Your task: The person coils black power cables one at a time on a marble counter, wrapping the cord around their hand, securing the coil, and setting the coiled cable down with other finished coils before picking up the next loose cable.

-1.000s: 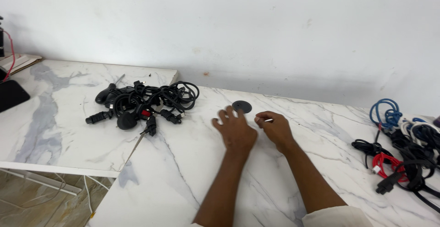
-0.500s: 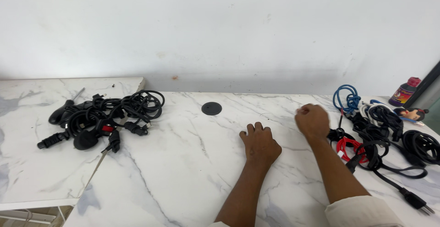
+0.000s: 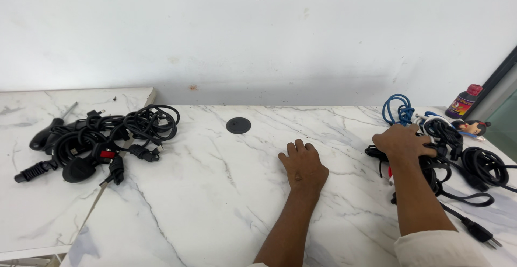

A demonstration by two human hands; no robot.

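Cables (image 3: 452, 154) under right hand (image 3: 403, 143), fingers spread over pile, grip unclear. Left hand (image 3: 303, 165) flat, open on bench (image 3: 204, 191). Reaching stage.

A plain workroom: marble-topped tables (image 3: 204, 191) heaped with black cables (image 3: 102, 140).

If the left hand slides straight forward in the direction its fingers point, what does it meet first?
Probably nothing close: the left hand lies flat on the marble table, fingers pointing toward the wall. The round black cap sits to the left of that line, though depth is uncertain.
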